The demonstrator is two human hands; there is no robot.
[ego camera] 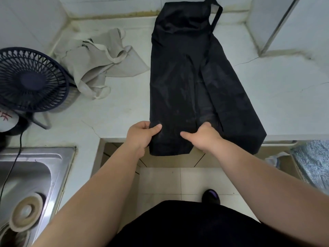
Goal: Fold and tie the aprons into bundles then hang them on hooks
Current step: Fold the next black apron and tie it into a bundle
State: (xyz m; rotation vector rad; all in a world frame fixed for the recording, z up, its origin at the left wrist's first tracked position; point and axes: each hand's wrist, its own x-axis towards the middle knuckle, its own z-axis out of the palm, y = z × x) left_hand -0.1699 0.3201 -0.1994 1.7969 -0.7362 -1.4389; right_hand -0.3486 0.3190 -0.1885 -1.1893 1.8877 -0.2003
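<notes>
A black apron lies lengthwise on the white counter, folded into a long strip, its neck strap at the far wall and its bottom hem hanging over the front edge. My left hand pinches the hem's left corner, thumb on top of the cloth. My right hand grips the hem near its middle, thumb pointing left. A beige apron lies crumpled on the counter to the left of the black one.
A dark blue table fan stands at the left, its cord running down past a steel sink with a round plug. A steel panel rises at the far right. Tiled floor and my shoe show below.
</notes>
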